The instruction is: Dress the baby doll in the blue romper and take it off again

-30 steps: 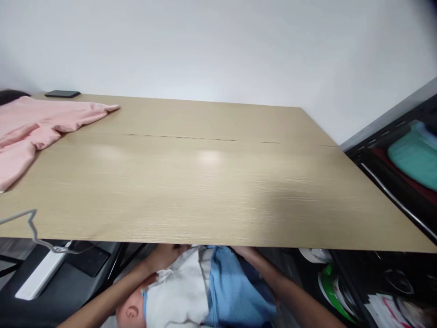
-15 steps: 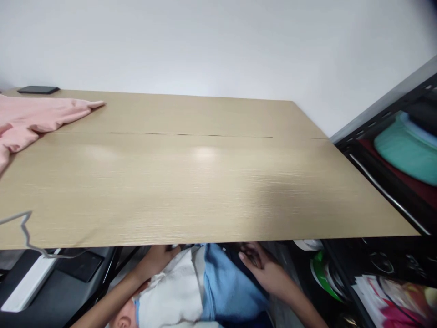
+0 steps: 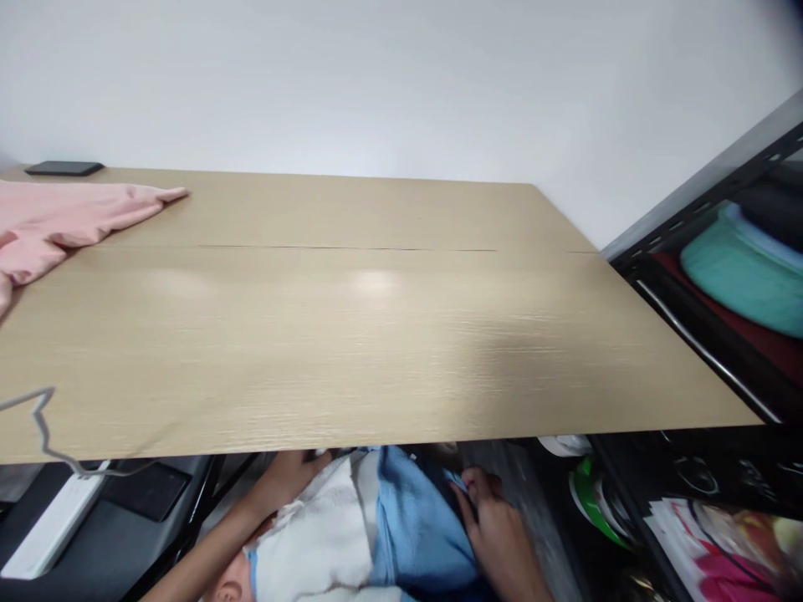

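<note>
Below the table's front edge, a white cloth garment (image 3: 319, 535) with blue trim and a blue cloth (image 3: 417, 527) cover a small body. Part of its head with an ear (image 3: 227, 585) shows at the bottom; whether it is a child or a doll I cannot tell. At the upper edge of the white cloth lies my left hand (image 3: 292, 475), thumb showing, its other fingers mostly hidden by the tabletop. My right hand (image 3: 495, 522) is closed at the right side of the blue cloth, pinching a bit of its edge between thumb and fingers.
Above spreads a wooden table (image 3: 351, 351) with pink fabric (image 3: 81, 217) and a dark flat device (image 3: 63, 168). A white power strip (image 3: 56, 522) and cable (image 3: 43, 426) are at left. To the right stands a black rack (image 3: 690, 351) holding a teal item (image 3: 740, 272).
My right hand has moved down and turned inward, now gripping the blue cloth's edge. The blue cloth's right side has shifted slightly left. My left hand stays in place.
</note>
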`<state>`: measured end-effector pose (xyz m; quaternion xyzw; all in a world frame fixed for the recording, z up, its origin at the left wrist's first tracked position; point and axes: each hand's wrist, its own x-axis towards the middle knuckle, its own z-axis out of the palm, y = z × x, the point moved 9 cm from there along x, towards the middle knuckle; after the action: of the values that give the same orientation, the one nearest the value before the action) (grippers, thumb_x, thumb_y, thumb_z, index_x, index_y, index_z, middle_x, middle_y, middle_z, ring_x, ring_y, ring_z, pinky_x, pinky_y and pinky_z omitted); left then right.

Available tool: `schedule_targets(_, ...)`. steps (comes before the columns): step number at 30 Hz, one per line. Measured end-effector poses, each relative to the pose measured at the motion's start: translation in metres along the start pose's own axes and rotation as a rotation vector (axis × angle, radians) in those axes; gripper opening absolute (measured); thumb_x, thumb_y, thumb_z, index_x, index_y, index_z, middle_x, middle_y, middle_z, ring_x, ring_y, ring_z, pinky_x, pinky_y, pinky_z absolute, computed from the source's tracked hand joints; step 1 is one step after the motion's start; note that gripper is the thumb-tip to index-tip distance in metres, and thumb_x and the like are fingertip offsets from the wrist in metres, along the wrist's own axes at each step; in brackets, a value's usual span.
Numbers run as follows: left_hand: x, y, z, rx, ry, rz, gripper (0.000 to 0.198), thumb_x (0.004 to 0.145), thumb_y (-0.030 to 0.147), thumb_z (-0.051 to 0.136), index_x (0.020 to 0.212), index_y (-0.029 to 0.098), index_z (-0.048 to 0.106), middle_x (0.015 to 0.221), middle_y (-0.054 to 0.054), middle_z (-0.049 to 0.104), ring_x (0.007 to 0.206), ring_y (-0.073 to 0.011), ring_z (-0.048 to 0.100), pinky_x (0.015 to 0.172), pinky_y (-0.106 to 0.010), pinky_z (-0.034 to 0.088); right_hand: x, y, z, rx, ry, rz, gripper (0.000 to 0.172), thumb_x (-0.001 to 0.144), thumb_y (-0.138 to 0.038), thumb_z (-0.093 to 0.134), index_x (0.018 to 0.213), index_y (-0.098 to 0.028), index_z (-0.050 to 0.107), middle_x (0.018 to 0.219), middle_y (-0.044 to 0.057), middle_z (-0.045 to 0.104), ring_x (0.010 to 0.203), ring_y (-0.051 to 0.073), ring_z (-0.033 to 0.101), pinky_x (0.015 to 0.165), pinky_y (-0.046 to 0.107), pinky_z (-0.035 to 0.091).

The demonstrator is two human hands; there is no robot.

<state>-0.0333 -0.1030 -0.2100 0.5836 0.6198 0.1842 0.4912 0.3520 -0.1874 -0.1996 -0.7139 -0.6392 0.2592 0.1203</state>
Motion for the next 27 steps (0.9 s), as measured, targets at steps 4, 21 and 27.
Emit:
schedule_targets(4,0.001,-0.005,-0.003,0.003,0.017,0.022,0.071,0.085,0.081,0.068,0.123,0.022,0.081,0.136,-0.017,0.082,0.149,-0.0460,0.061,0.136,-0.062,0.034,0.001,0.032,-0.030,0.035,0.046,0.042,0.038,0.109,-0.057,0.046,0.116,-0.027,0.068,0.104,0.014,0.087,0.086,0.038,0.087,0.068,0.043,0.063)
schedule_targets(21,0.007,-0.035,-0.003,0.004,0.075,0.089,0.063,0.086,0.072,0.074,0.126,0.023,0.081,0.131,-0.013,0.084,0.145,-0.0445,0.065,0.130,-0.058,0.044,-0.011,0.127,-0.222,-0.255,0.555,0.381,0.054,0.095,-0.077,0.047,0.114,-0.027,0.058,0.089,0.015,0.082,0.064,0.040,0.075,0.060,0.041,0.045)
schedule_targets(27,0.007,-0.044,0.001,-0.093,0.046,0.124,0.059,0.093,0.063,0.075,0.136,0.022,0.077,0.150,-0.014,0.076,0.145,-0.0423,0.066,0.128,-0.056,0.048,-0.042,0.143,-0.275,-0.279,0.708,0.534,0.053,0.101,-0.073,0.047,0.122,-0.027,0.062,0.088,0.019,0.078,0.054,0.035,0.062,0.060,0.047,0.041)
